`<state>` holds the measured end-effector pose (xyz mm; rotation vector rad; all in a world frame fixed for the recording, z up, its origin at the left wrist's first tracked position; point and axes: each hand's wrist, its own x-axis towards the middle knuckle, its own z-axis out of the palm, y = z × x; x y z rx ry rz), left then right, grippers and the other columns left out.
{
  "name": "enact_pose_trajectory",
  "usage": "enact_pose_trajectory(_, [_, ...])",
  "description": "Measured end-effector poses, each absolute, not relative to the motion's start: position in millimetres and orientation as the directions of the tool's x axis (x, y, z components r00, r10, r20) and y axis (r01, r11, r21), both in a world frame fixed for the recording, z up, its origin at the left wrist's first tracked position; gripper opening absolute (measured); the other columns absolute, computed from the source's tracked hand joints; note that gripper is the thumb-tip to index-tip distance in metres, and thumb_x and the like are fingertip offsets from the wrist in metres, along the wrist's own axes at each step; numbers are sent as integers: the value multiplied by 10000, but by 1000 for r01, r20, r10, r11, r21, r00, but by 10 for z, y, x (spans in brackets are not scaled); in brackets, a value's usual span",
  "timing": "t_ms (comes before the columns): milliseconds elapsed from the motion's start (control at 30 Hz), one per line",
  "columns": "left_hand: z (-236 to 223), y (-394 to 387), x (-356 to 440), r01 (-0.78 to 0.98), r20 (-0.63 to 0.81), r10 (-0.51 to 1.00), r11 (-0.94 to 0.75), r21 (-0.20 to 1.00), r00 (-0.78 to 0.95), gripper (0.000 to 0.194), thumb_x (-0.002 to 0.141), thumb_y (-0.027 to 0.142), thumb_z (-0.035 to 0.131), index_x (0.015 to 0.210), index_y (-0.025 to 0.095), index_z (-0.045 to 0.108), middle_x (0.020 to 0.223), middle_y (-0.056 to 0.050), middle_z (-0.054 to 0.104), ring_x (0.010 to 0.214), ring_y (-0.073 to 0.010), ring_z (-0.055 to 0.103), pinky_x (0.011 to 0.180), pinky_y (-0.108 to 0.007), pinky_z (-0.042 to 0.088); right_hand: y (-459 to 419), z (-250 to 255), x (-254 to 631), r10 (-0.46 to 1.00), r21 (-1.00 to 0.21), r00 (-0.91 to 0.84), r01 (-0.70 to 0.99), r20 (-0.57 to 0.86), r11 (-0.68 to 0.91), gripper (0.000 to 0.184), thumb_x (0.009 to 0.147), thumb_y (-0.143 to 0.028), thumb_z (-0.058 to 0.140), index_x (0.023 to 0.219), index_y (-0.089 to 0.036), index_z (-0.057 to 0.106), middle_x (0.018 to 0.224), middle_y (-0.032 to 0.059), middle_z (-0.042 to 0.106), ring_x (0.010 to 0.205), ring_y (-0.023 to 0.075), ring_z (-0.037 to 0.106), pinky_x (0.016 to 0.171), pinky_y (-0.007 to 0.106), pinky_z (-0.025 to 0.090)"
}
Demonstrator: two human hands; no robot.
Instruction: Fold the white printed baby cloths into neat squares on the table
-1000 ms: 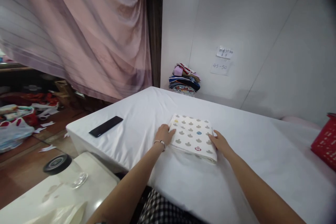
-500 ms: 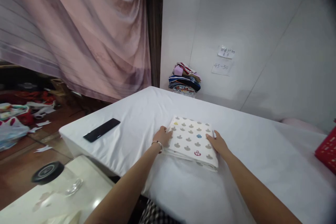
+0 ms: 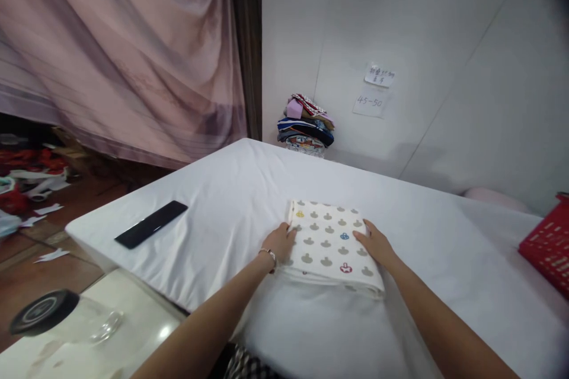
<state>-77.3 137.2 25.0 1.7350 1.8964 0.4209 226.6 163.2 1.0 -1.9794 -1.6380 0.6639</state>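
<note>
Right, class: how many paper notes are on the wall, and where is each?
2. The upper note is on the pale wall, beyond the folded cloth; the lower note, reading 45-50, is just beneath it. No others show.

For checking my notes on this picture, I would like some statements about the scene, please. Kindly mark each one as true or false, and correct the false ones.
1. The left hand and the right hand both touch the cloth. True.
2. The cloth is plain. False: it is patterned.
3. A bracelet is on the left arm. True.
4. The black slab lies right of the cloth. False: it lies to the left.
5. The red basket is at the picture's right edge. True.
6. The lower paper reads 60-70. False: it reads 45-50.
</note>
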Motion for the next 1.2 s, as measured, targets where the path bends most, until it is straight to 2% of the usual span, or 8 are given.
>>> enact_pose_trajectory(100, [303,1421,-791,808,-198,979,154,569,-47,331,833,453,382,1007,210,525,946,-79,651,876,-229,607,705,-297,416,1733,31,2228,996,-499,80,865,37,-51,650,772,-498,474,1321,-164,376,1310,135,447,1196,278,414,962,402,341])
enact_pose_trajectory(267, [227,1390,-737,796,-95,993,111,595,-67,328,859,400,330,1032,196,521,989,-94,642,899,-224,596,724,-296,403,1960,236,1905,965,-329,-201,911,169,247,520,826,-454,412,1282,-203,421,1361,94,396,1276,257,292,1020,427,235])
enact_pose_trajectory(367, [129,1329,-721,754,-53,992,121,646,-114,339,865,419,326,1050,214,523,962,-67,651,880,-208,595,714,-283,399,2099,377,1554,934,-321,-339,877,115,358,487,849,-467,374,1260,-215,444,1278,88,491,1225,251,367,1020,438,203])
enact_pose_trajectory(433, [77,1305,-737,709,-35,989,125,694,-140,339,855,448,350,1036,233,539,925,-38,657,845,-193,593,695,-269,397,2193,453,1303,914,-327,-397,856,83,402,486,851,-489,369,1241,-216,466,1204,90,548,1142,243,451,981,401,259])
enact_pose_trajectory(567, [27,1311,-793,648,-22,989,115,753,-149,328,824,471,407,1002,248,570,861,-5,659,773,-163,584,656,-243,393,2369,516,949,882,-314,-468,831,52,459,473,824,-514,426,1168,-206,526,1141,86,579,1035,228,512,844,307,357])
enact_pose_trajectory(833, [41,1397,-838,608,-59,992,117,786,-115,408,765,432,515,1134,258,519,942,-3,653,814,-162,594,682,-240,416,2534,299,912,903,-129,-385,902,190,411,379,900,-473,312,917,-201,574,905,50,626,882,177,538,729,261,335])
enact_pose_trajectory(1033, [73,1398,-838,674,-73,993,114,730,-88,511,818,401,436,1303,260,358,961,-22,640,831,-177,601,720,-252,415,2544,202,886,875,-88,-410,892,257,444,467,912,-500,215,886,-201,573,856,59,621,841,192,541,724,285,336])
enact_pose_trajectory(1200, [124,1387,-825,700,-115,991,133,702,-72,467,852,357,372,1307,252,351,917,-35,645,810,-184,602,705,-259,405,2565,197,875,854,-106,-410,880,320,462,472,917,-489,203,945,-197,572,903,66,616,888,198,531,768,291,335])
